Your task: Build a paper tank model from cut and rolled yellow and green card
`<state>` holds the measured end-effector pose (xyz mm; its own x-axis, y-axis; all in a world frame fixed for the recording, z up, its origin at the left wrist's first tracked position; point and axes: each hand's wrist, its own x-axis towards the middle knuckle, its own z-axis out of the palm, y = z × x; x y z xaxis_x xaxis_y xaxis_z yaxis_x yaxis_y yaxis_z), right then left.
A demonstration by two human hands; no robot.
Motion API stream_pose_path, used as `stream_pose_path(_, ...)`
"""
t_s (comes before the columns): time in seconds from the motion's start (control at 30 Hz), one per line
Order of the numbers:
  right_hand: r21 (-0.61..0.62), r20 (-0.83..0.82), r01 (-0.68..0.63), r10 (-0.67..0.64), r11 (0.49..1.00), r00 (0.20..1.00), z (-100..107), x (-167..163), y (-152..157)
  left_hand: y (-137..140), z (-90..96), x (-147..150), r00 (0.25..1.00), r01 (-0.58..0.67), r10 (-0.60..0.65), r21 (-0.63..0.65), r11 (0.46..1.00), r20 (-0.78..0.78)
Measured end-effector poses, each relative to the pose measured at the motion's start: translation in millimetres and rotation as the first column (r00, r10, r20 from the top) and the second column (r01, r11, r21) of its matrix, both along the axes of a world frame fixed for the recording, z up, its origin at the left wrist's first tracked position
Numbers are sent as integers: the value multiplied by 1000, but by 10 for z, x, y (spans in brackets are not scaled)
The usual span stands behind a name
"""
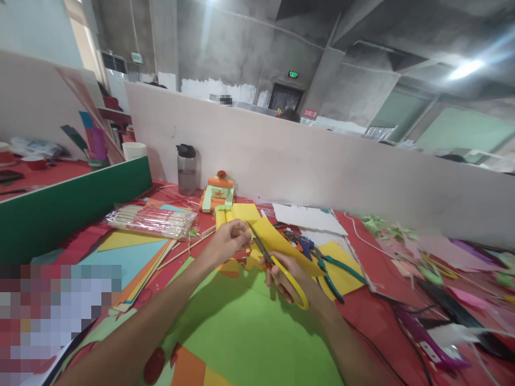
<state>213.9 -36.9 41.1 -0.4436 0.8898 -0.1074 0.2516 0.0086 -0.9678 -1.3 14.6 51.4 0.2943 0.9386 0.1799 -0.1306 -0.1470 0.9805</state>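
Observation:
My right hand (281, 273) grips a pair of scissors (290, 284) with yellow handles. Their dark blades point up and left, close to the fingertips of my left hand (231, 238). Those fingers are pinched together, and what lies between them is too small to make out. Just behind the blades is a strip of yellow paper (277, 241), with small yellow scraps (253, 260) below it. Under both hands spreads a large green sheet (257, 327). A paper model of orange rolls and pale green strips (219, 193) stands farther back, beside more yellow paper (245, 213).
Pliers with green handles (332, 276) and a blue tool (306, 245) lie at right. A bottle (187, 169) stands by the white partition (281, 155). Wrapped sticks (148, 220) and coloured sheets lie left. A purple power strip (430, 338) with cables is at right.

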Motion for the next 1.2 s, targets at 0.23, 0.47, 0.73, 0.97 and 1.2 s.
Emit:
stream_pose_path(0.23, 44, -39, 35, -33, 998, 999, -41, -83, -13, -18, 32, -1, 992, -60, 64, 40, 997, -108)
stream_pose_path(0.47, 63, -64, 35, -31, 997, 997, 5, -142, -67, -44, 75, 13, 992, -61, 67, 56, 997, -111)
stream_pose_path(0.73, 85, -38, 58, -55, 995, 998, 8, -165, -77, -54, 50, 14, 995, -53, 60, 85, 995, -84)
stream_pose_path(0.97, 87, -31, 50, -48, 995, 998, 44, -158, -93, -55, 52, 16, 995, -66, 72, 87, 994, -73)
stream_pose_path(1.2, 44, -47, 70, -68, 997, 997, -33, -155, -53, -67, 66, 25, 995, -69, 75, 84, 994, -70)
